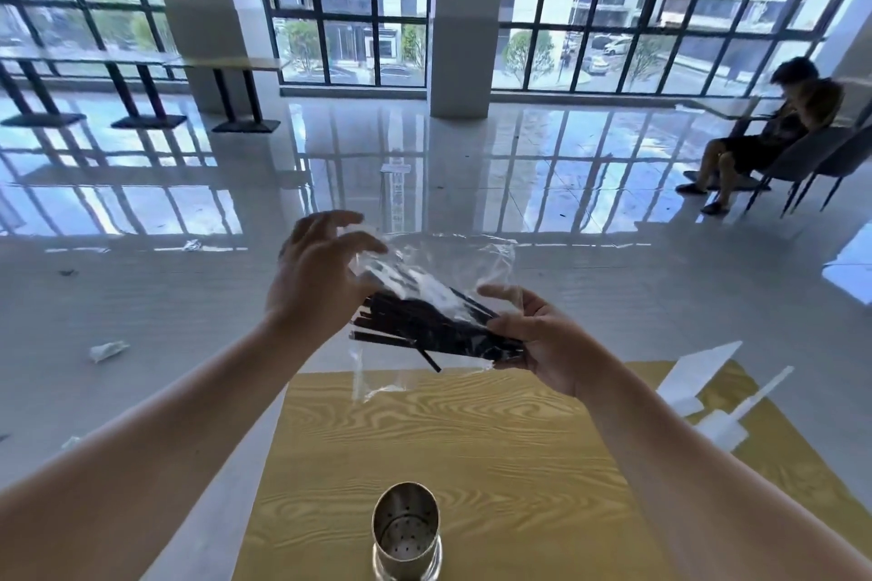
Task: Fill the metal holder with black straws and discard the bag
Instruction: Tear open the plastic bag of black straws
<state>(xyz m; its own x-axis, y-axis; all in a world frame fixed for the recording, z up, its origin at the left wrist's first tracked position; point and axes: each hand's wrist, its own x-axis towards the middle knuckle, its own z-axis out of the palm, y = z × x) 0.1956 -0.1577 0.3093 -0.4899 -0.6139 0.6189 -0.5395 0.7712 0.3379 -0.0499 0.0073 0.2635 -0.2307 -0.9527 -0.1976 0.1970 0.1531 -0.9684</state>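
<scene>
A clear plastic bag [453, 264] with a bundle of black straws [424, 326] inside hangs in the air above the far edge of the table. My right hand [542, 340] grips the bundle through the bag at its right end. My left hand [316, 278] is at the bag's upper left, its fingers curled on the loose plastic. A shiny metal holder [406, 528] with a perforated bottom stands upright at the near edge of the table, with no straws in it.
The yellow wood-grain table [472, 448] lies under my hands. White plastic pieces [698, 387] lie at its right edge. Scraps of litter [107, 350] dot the glossy floor. A person sits on a chair [774, 127] at the far right.
</scene>
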